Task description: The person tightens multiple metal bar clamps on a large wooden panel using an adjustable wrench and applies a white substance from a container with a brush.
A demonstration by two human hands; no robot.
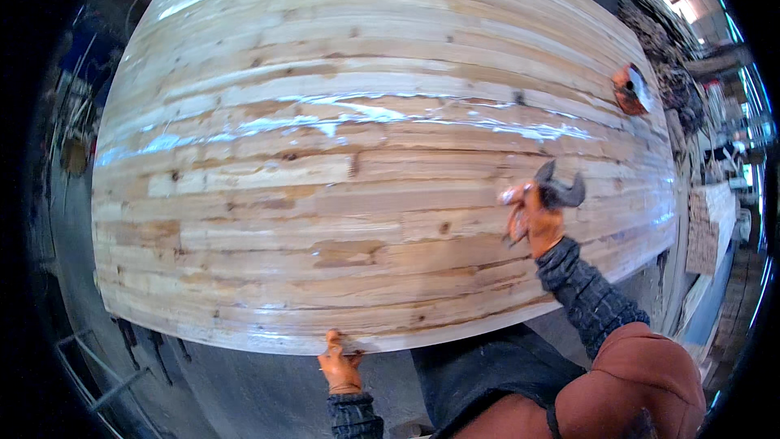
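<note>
A broad panel of many pale wood strips [390, 219] fills the middle of the view, with wet white streaks [357, 114] running across it. In an orange glove, my right hand [543, 219] is closed round a dark tool with a curved, two-pronged head [565, 189], held over the right part of the panel. Motion blur hides the tool's exact kind, and part of it is covered by the fingers. My left hand [340, 367], also gloved in orange, touches the panel's near edge with a finger stretched onto it; its other fingers show only partly.
An orange container [630, 89] with a dark opening sits near the panel's far right corner. Stacked timber [710, 223] stands beyond the right side. A metal frame [101, 382] is at the lower left, and dark clamp-like parts [154, 349] hang below the near edge.
</note>
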